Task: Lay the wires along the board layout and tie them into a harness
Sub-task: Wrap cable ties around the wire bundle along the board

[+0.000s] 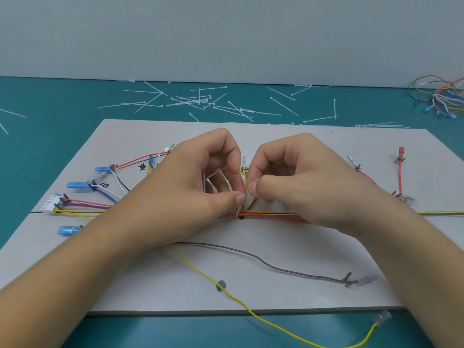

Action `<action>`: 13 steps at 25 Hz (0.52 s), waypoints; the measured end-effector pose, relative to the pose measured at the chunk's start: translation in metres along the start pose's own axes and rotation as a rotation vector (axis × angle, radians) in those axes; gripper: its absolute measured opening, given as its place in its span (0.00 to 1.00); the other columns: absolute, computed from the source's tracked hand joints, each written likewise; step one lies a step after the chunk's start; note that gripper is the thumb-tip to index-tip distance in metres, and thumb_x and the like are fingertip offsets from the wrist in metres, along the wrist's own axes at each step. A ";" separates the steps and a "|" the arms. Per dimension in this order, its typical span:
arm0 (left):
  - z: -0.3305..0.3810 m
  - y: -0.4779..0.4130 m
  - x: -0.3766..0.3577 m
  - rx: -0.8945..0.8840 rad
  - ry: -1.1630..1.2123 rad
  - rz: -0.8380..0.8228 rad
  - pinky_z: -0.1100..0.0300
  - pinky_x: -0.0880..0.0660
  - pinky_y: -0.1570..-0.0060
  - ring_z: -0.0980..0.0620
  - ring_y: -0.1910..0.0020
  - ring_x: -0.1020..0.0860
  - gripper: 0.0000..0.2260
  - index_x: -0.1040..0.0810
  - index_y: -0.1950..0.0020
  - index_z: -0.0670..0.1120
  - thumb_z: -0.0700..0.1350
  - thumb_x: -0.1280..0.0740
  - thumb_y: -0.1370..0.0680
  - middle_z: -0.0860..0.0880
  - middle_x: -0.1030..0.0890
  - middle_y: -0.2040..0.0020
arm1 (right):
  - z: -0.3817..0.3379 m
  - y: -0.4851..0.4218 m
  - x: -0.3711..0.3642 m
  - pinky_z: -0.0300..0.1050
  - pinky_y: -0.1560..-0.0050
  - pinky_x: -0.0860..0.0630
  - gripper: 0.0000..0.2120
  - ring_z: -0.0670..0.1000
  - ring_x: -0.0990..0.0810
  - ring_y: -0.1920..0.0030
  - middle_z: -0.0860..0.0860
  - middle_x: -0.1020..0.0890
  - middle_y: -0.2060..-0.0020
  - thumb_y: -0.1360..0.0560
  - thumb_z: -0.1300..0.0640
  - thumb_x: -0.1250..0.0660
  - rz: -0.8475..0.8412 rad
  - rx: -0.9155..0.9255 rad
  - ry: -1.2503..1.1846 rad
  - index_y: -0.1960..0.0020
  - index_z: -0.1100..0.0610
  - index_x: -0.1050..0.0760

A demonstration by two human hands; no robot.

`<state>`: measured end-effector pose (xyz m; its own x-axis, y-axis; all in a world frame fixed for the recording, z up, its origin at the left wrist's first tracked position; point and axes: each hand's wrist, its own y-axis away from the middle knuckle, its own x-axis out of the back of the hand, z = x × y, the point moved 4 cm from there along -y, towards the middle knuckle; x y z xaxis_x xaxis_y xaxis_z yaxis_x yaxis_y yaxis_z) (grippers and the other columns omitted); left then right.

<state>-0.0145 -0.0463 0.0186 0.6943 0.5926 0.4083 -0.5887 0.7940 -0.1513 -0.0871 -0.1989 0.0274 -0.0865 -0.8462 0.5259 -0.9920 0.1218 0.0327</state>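
A grey layout board (251,277) lies on the teal table. A bundle of red, yellow and white wires (271,215) runs along its drawn middle line. A white cable tie (238,212) wraps that bundle at a black peg. My left hand (190,187) pinches the tie just above the bundle, its tail looping up under the curled fingers. My right hand (296,184) pinches a yellow wire (244,182) that rises toward a clear terminal (243,160). The two hands' fingertips nearly meet.
Blue terminals (77,185) and a white connector (51,203) sit at the board's left. A loose grey wire (276,266) and a loose yellow wire (226,293) trail toward me. Several spare ties (198,99) lie behind the board; a wire pile (442,96) sits far right.
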 end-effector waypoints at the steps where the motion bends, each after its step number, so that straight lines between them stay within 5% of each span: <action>1: -0.001 0.000 0.000 0.003 0.002 0.000 0.49 0.25 0.66 0.45 0.64 0.21 0.13 0.29 0.52 0.48 0.39 0.26 0.28 0.47 0.14 0.58 | 0.000 0.000 0.000 0.40 0.72 0.32 0.07 0.46 0.28 0.71 0.48 0.22 0.72 0.27 0.64 0.30 0.011 0.004 -0.001 0.62 0.54 0.18; 5: -0.003 -0.001 0.002 0.030 -0.006 -0.008 0.55 0.26 0.68 0.50 0.66 0.23 0.14 0.29 0.52 0.48 0.37 0.26 0.28 0.47 0.15 0.59 | 0.000 -0.001 -0.002 0.37 0.74 0.33 0.08 0.45 0.28 0.73 0.48 0.21 0.73 0.27 0.63 0.29 0.044 0.014 0.010 0.62 0.53 0.18; 9: -0.007 -0.002 0.002 0.089 -0.031 -0.023 0.60 0.26 0.67 0.51 0.68 0.24 0.16 0.28 0.53 0.49 0.31 0.26 0.26 0.47 0.15 0.60 | -0.002 -0.001 0.001 0.48 0.67 0.27 0.07 0.61 0.21 0.64 0.53 0.18 0.68 0.27 0.61 0.29 0.092 0.049 0.028 0.62 0.52 0.18; 13: -0.006 -0.002 0.000 0.118 -0.041 -0.029 0.63 0.27 0.68 0.53 0.69 0.25 0.15 0.28 0.53 0.48 0.31 0.26 0.26 0.46 0.15 0.60 | -0.004 -0.001 0.002 0.50 0.67 0.25 0.08 0.61 0.20 0.62 0.52 0.18 0.67 0.27 0.62 0.29 0.121 0.071 0.032 0.63 0.52 0.18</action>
<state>-0.0107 -0.0465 0.0135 0.6958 0.5613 0.4482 -0.6147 0.7881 -0.0327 -0.0861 -0.1984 0.0321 -0.2044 -0.8103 0.5492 -0.9785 0.1844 -0.0922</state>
